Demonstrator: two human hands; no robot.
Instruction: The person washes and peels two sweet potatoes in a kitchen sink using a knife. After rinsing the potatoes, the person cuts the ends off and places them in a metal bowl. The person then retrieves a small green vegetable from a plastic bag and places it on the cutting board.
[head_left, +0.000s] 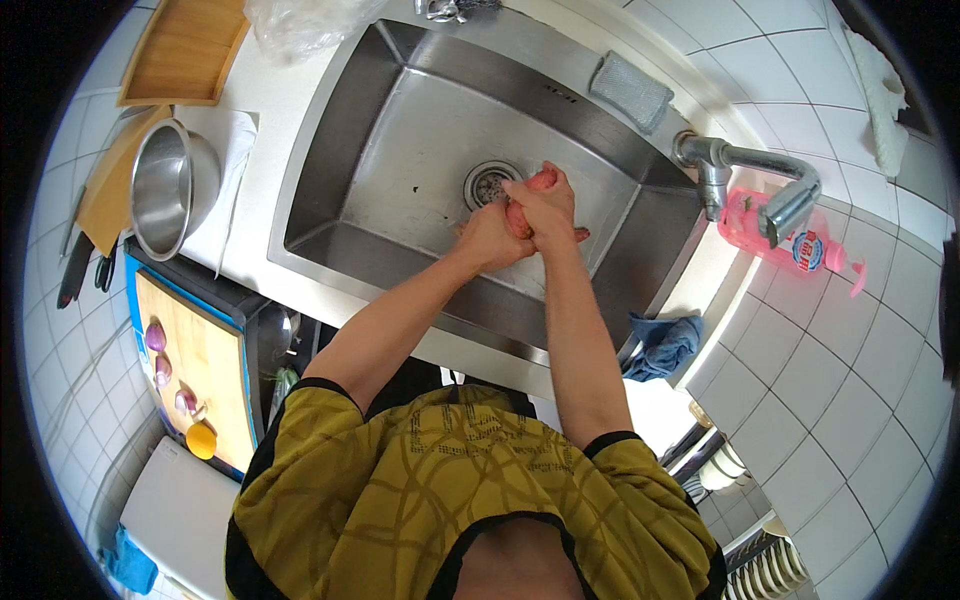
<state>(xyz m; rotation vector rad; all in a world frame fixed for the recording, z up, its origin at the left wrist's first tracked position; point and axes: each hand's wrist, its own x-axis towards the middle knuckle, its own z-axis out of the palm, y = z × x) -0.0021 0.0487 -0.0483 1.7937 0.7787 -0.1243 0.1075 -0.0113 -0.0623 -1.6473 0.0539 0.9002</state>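
Over the stainless steel sink (420, 142) both of my hands are pressed around a pinkish-red lump (519, 222) that looks like raw meat. My left hand (491, 238) grips its lower left side. My right hand (553, 208) wraps it from the right, and part of the lump shows above the fingers. Most of the lump is hidden by the hands. Just beyond them lies the round drain strainer (487, 187). A small dark scrap (415, 189) rests on the basin floor.
A chrome faucet (780, 169) points away from the basin, beside a pink pump bottle (780, 232). A blue cloth (664, 346) and grey mesh cloth (631, 90) lie at the rim. Leftward are a steel bowl (161, 191), a knife block (112, 195) and a cutting board (217, 360) with purple onions (156, 337).
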